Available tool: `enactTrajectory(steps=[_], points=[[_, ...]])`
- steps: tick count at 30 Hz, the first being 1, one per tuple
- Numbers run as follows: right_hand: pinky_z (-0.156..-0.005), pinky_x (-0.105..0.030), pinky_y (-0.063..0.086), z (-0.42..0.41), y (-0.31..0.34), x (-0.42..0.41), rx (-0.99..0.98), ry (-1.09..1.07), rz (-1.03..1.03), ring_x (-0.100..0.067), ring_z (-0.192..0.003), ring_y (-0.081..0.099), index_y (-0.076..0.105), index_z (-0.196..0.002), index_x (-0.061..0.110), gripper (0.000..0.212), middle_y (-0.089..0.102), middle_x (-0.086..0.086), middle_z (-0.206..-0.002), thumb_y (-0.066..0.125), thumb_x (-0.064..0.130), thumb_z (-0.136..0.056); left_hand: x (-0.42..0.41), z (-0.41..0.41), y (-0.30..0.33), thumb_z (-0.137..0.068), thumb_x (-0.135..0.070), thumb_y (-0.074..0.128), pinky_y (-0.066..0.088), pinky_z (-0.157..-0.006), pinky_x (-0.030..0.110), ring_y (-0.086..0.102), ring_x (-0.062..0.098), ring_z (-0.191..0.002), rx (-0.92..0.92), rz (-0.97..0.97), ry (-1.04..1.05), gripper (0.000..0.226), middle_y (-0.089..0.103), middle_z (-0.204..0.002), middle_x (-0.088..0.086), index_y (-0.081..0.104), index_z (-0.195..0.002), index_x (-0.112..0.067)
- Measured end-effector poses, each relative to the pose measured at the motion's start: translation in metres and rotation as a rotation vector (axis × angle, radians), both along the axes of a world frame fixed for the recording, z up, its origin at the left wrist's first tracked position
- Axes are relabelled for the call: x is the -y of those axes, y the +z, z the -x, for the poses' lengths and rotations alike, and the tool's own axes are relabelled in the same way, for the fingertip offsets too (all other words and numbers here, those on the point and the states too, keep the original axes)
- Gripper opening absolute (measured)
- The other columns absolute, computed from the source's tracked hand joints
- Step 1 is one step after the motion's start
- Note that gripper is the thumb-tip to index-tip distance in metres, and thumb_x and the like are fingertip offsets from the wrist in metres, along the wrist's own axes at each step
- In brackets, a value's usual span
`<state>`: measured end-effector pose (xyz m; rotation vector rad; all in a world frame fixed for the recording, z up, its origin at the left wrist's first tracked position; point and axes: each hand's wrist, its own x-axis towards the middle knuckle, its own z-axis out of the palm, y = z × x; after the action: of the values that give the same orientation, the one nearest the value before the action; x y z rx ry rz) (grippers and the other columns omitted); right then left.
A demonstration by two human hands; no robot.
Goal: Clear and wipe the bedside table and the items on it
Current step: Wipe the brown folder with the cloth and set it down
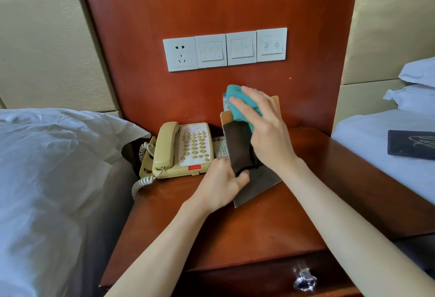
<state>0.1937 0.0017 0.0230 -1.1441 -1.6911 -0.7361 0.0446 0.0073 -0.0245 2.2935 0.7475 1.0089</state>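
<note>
Head view: left grip (222,185) pinching dark card (242,153); right grip (263,129) above, grasping teal cloth (237,103) against card; telephone (181,149) left of both.

bare bedside table (235,230) front and right, telephone (181,149) blocking back left, beds close on both sides

Only one view is given, from a camera worn on the head. The scene is looked at forward and down, from close above the bedside table (235,230), whose front edge lies at 6 o'clock. The wooden wall panel (211,2) is faced at 12 o'clock. Beds are caught at 9 and 3 o'clock. Both forearms are seen entering from 6 o'clock.
</note>
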Motion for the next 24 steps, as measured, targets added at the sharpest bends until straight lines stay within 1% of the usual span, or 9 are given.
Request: enactTrajectory(steps=[2, 5, 7, 10, 12, 15, 16, 18, 24], points=[[-0.09, -0.039, 0.055, -0.004, -0.007, -0.004, -0.045, 0.017, 0.106, -0.027, -0.133, 0.037, 0.044, -0.141, 0.014, 0.074, 0.039, -0.012, -0.145, 0.062, -0.02, -0.078, 0.0, 0.0, 0.001, -0.091, -0.01, 0.056, 0.029, -0.045, 0.027, 0.037, 0.008, -0.044, 0.014, 0.039, -0.001, 0.038, 0.04, -0.045, -0.005, 0.036, -0.059, -0.013], [-0.083, -0.036, 0.056, -0.014, -0.017, -0.005, 0.016, -0.01, 0.147, -0.028, -0.131, 0.042, 0.038, -0.144, 0.014, 0.078, 0.037, -0.013, -0.147, 0.064, -0.017, -0.077, -0.002, 0.002, 0.0, -0.093, -0.012, 0.055, 0.029, -0.047, 0.036, 0.038, 0.021, -0.049, 0.053, 0.144, -0.033, 0.035, 0.043, -0.054, 0.022, 0.042, -0.068, 0.008], [-0.081, -0.036, 0.057, -0.026, -0.02, -0.005, 0.006, -0.05, 0.147, -0.027, -0.128, 0.043, 0.039, -0.144, 0.013, 0.073, 0.038, -0.013, -0.146, 0.062, -0.014, -0.08, -0.001, 0.004, -0.001, -0.094, -0.013, 0.055, 0.03, -0.047, 0.031, 0.038, 0.019, -0.047, 0.068, 0.18, -0.039, 0.033, 0.042, -0.054, 0.018, 0.043, -0.074, 0.01], [-0.085, -0.041, 0.057, -0.043, -0.026, -0.006, -0.116, -0.118, 0.207, -0.027, -0.13, 0.04, 0.038, -0.145, 0.014, 0.067, 0.037, -0.011, -0.145, 0.056, -0.011, -0.085, 0.0, 0.007, -0.001, -0.095, -0.011, 0.054, 0.032, -0.043, 0.017, 0.037, 0.005, -0.041, 0.065, 0.206, -0.045, 0.028, 0.041, -0.047, -0.009, 0.044, -0.071, -0.001], [-0.086, -0.04, 0.056, -0.05, -0.029, -0.007, -0.203, -0.155, 0.246, -0.025, -0.126, 0.043, 0.036, -0.146, 0.015, 0.065, 0.037, -0.009, -0.144, 0.055, -0.007, -0.088, -0.001, 0.008, -0.002, -0.095, -0.013, 0.055, 0.034, -0.045, 0.019, 0.041, 0.005, -0.043, 0.07, 0.233, -0.04, 0.027, 0.044, -0.049, -0.009, 0.048, -0.073, 0.001], [-0.093, -0.036, 0.052, -0.056, -0.034, -0.008, -0.323, -0.143, 0.283, -0.022, -0.123, 0.046, 0.037, -0.145, 0.015, 0.06, 0.04, -0.007, -0.141, 0.052, -0.005, -0.091, -0.003, 0.01, -0.001, -0.095, -0.017, 0.057, 0.043, -0.054, 0.027, 0.057, 0.017, -0.06, 0.119, 0.262, -0.03, 0.021, 0.062, -0.069, 0.012, 0.06, -0.085, 0.001], [-0.097, -0.036, 0.05, -0.057, -0.035, -0.007, -0.37, -0.127, 0.3, -0.021, -0.123, 0.047, 0.038, -0.145, 0.015, 0.058, 0.042, -0.006, -0.14, 0.049, -0.005, -0.092, -0.004, 0.011, 0.0, -0.094, -0.015, 0.058, 0.048, -0.06, 0.022, 0.065, 0.013, -0.071, 0.166, 0.265, -0.03, 0.01, 0.07, -0.079, 0.003, 0.066, -0.089, -0.011], [-0.103, -0.034, 0.045, -0.057, -0.038, -0.005, -0.436, -0.093, 0.324, -0.02, -0.122, 0.047, 0.04, -0.143, 0.016, 0.053, 0.045, -0.002, -0.137, 0.045, -0.004, -0.094, -0.006, 0.013, 0.001, -0.092, -0.012, 0.06, 0.052, -0.071, 0.014, 0.067, 0.006, -0.091, 0.282, 0.267, -0.014, 0.018, 0.073, -0.095, -0.013, 0.068, -0.095, -0.028], [-0.101, -0.026, 0.041, -0.041, -0.041, 0.001, -0.356, -0.003, 0.341, -0.017, -0.123, 0.046, 0.047, -0.139, 0.017, 0.055, 0.044, -0.002, -0.137, 0.05, -0.008, -0.091, -0.012, 0.015, 0.003, -0.091, -0.005, 0.061, 0.051, -0.075, 0.013, 0.068, 0.003, -0.095, 0.515, 0.297, 0.066, 0.025, 0.074, -0.099, -0.017, 0.068, -0.1, -0.027]])
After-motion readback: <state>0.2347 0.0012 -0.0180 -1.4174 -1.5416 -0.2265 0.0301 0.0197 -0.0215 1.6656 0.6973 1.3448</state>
